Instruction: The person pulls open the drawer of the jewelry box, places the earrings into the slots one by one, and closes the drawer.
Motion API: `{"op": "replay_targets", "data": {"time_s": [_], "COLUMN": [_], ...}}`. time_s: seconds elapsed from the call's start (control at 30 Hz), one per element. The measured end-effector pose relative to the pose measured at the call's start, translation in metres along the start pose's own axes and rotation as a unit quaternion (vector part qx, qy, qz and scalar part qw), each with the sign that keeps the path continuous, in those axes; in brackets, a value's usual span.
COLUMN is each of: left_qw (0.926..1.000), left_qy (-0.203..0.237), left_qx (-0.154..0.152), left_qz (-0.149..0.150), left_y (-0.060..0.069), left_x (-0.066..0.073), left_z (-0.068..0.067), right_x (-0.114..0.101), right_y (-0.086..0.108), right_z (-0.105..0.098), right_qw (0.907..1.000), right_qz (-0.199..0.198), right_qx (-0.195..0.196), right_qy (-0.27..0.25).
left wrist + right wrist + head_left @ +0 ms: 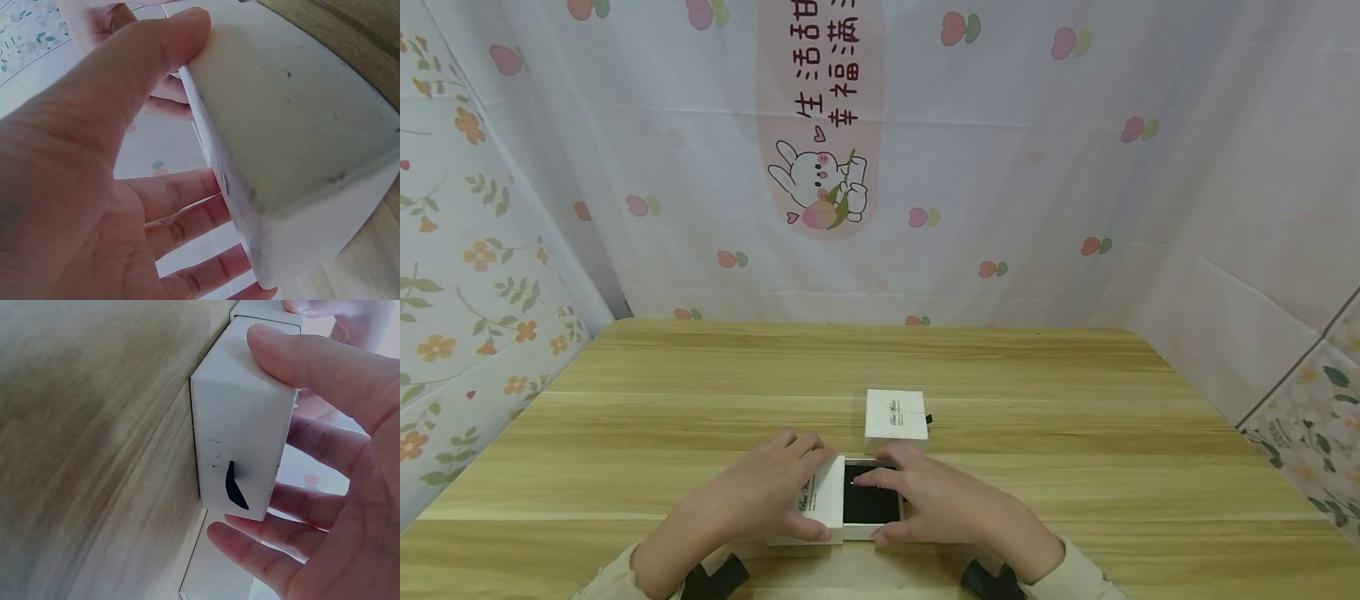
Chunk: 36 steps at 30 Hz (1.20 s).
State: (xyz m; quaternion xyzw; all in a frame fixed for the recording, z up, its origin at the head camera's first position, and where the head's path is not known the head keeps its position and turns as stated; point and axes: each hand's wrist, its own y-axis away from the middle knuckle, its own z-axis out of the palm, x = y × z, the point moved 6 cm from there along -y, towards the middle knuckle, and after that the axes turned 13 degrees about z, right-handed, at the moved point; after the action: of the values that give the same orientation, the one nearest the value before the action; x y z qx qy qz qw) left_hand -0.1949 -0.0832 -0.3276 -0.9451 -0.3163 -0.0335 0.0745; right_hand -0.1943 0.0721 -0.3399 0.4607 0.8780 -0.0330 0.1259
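Observation:
A white sliding gift box lies on the table, its drawer pulled partly out of its sleeve to the right. My left hand (pixel 760 492) grips the printed sleeve (pixel 830 500), thumb on the near side and fingers over the top and far side. Around the drawer (pixel 240 412) are the thumb and fingers of my right hand (pixel 940 493), holding it by its near and far walls. Black lining (pixel 871 505) fills the drawer, with tiny shiny bits on it, too small to identify. In the right wrist view a black ribbon tab (pixel 234 487) sticks out of the drawer's end.
Just behind the opened box stands a second white box (pixel 895 414), closed, with printed lettering and a small black tab (pixel 929 419) on its right. The wood-grain table (pixel 700 367) meets patterned cloth curtains (pixel 1000 167) at the back and sides.

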Motion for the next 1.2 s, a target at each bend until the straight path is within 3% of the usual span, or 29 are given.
{"op": "replay_targets", "data": {"time_s": [0.8,1.2], "left_qw": [0.9999,0.9998], "left_qy": [0.002,0.004], "left_qx": [-0.012,-0.017], "left_qz": [0.002,0.006], "left_y": [-0.0014,-0.0018], "left_x": [-0.0004,0.0003], "left_z": [0.0023,0.0021], "right_x": [-0.0029,-0.0035], "right_y": [-0.002,-0.0045], "right_z": [0.0033,0.0048], "right_qw": [0.9995,0.9992], "right_qz": [-0.002,0.004], "right_qx": [0.018,0.009], "right_qy": [-0.027,-0.04]}}
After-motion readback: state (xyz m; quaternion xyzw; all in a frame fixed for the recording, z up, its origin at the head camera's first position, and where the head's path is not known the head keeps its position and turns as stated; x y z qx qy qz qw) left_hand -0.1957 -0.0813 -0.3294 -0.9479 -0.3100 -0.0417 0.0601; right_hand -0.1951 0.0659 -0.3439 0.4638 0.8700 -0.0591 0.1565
